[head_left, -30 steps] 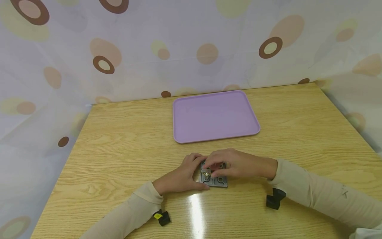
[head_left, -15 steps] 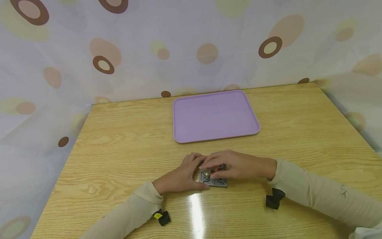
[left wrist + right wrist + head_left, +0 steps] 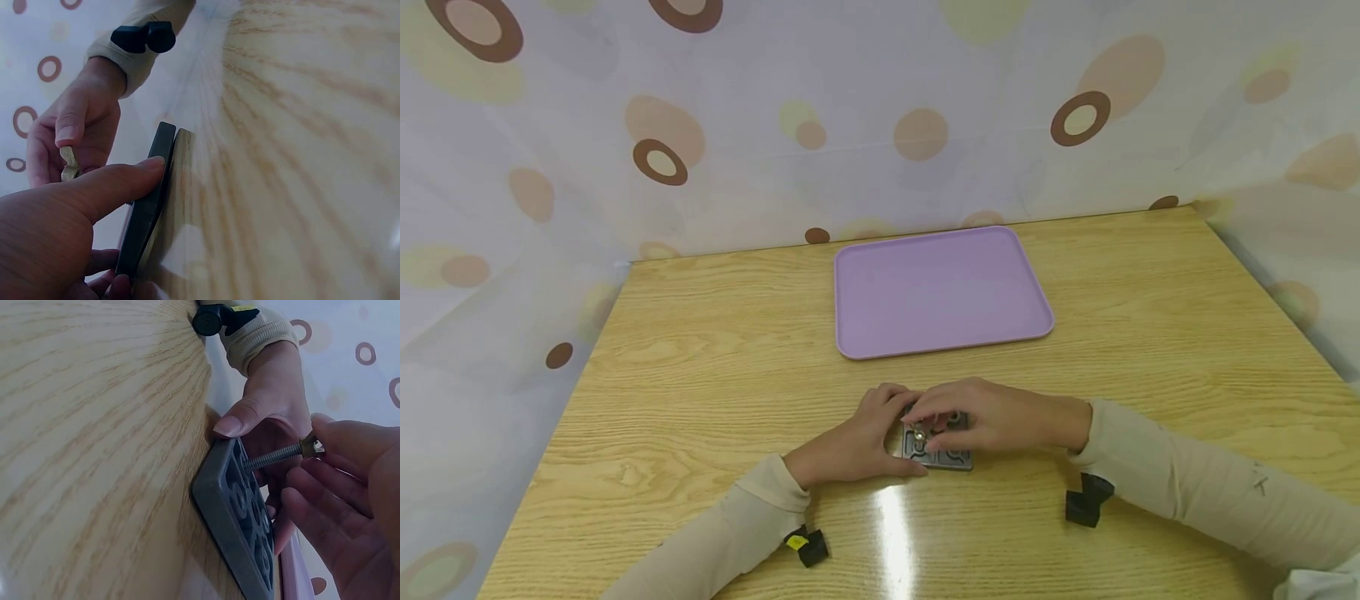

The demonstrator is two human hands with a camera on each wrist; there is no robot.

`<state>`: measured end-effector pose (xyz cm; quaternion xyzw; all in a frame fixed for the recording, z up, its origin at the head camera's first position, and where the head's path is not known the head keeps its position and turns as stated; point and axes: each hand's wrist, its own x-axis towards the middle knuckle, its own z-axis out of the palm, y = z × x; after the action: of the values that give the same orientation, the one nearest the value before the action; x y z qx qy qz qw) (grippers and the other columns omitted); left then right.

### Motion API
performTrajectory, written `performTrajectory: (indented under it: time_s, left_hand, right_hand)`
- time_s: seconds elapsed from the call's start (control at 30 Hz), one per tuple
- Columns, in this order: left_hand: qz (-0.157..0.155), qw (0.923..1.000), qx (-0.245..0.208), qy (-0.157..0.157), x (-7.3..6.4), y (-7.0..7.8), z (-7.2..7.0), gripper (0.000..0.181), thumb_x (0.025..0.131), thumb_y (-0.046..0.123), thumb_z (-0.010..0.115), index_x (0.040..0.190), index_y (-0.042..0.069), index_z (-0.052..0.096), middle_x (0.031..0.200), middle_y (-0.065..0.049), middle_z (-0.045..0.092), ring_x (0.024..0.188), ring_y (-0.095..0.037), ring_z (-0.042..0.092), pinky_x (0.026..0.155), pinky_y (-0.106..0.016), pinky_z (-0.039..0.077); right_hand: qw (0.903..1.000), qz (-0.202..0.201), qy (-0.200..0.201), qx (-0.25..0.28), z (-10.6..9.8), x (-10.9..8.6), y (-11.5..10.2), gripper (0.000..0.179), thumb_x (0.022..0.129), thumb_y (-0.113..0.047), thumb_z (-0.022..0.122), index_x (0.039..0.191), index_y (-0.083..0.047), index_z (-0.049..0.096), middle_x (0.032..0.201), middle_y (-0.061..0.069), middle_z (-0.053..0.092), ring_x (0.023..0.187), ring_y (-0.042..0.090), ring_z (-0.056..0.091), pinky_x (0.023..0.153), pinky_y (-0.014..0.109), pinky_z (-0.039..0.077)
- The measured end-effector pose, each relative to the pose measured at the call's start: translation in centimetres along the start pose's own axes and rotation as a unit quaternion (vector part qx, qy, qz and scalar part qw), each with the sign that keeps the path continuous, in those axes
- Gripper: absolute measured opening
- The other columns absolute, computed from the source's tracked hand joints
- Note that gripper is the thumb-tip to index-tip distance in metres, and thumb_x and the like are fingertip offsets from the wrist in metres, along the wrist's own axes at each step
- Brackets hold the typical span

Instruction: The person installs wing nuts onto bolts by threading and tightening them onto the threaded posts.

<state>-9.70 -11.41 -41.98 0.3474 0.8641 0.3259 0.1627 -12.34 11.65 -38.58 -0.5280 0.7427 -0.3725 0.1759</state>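
A small dark grey square plate [image 3: 937,458] with recessed channels and round holes lies on the table. My left hand [image 3: 861,442] grips it from the left, thumb on the near edge and fingers at the far edge. Out of the plate rises a threaded bolt [image 3: 274,457], topped by a brass wing nut [image 3: 310,445]. My right hand [image 3: 988,415] reaches in from the right with curled fingers about the wing nut, one fingertip touching a wing in the left wrist view. The plate's far part is hidden behind the right hand.
Behind the hands a purple tray [image 3: 943,292] lies on the wooden table [image 3: 722,358]. A patterned cloth [image 3: 865,83] hangs at the back and sides. Each sleeved wrist carries a black camera mount [image 3: 812,547].
The wing nut has turned, its wings now pointing another way. My right fingers and wrist have shifted slightly; the left hand and the plate stay where they were.
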Motion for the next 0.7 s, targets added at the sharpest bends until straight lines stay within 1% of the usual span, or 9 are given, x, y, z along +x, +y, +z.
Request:
performTrajectory:
  time_s: [0.2, 0.4, 0.57, 0.7]
  left_hand:
    - [0.000, 1.0000, 0.004, -0.003, 0.01, 0.08, 0.04, 0.085, 0.077, 0.047, 0.072, 0.144, 0.017, 0.029, 0.134, -0.002, 0.030, 0.121, -0.016, 0.027, 0.098, -0.036, 0.032]
    - [0.000, 1.0000, 0.004, 0.000, -0.01, 0.04, 0.12, 0.085, 0.076, 0.046, 0.073, 0.143, 0.016, 0.031, 0.134, -0.003, 0.029, 0.122, -0.016, 0.026, 0.099, -0.036, 0.031]
    - [0.003, 1.0000, 0.002, 0.003, 0.04, -0.01, 0.12, 0.085, 0.076, 0.046, 0.073, 0.143, 0.016, 0.031, 0.134, -0.002, 0.030, 0.121, -0.016, 0.027, 0.099, -0.035, 0.032]
    - [0.000, 1.0000, 0.000, 0.001, 0.04, -0.04, 0.07, 0.086, 0.076, 0.045, 0.073, 0.144, 0.017, 0.030, 0.134, -0.002, 0.030, 0.120, -0.015, 0.027, 0.097, -0.034, 0.033]
  right_hand:
    - [0.9997, 0.013, 0.020, 0.011, 0.11, 0.02, 0.02, 0.039, 0.088, -0.031, 0.062, 0.120, -0.009, 0.060, 0.108, -0.004, 0.063, 0.093, 0.008, 0.059, 0.079, 0.028, 0.049]
    - [0.9987, 0.037, 0.029, 0.021, 0.21, 0.12, 0.04, 0.040, 0.085, -0.034, 0.065, 0.117, -0.010, 0.062, 0.106, -0.005, 0.063, 0.092, 0.009, 0.060, 0.079, 0.027, 0.049]
    - [0.9987, 0.035, 0.032, 0.018, 0.09, 0.10, -0.02, 0.041, 0.083, -0.033, 0.067, 0.117, -0.010, 0.062, 0.107, -0.003, 0.063, 0.092, 0.011, 0.060, 0.079, 0.026, 0.049]
    - [0.9987, 0.032, 0.040, 0.002, -0.01, 0.03, -0.03, 0.039, 0.082, -0.031, 0.068, 0.116, -0.011, 0.063, 0.105, -0.007, 0.063, 0.091, 0.009, 0.060, 0.079, 0.026, 0.048]
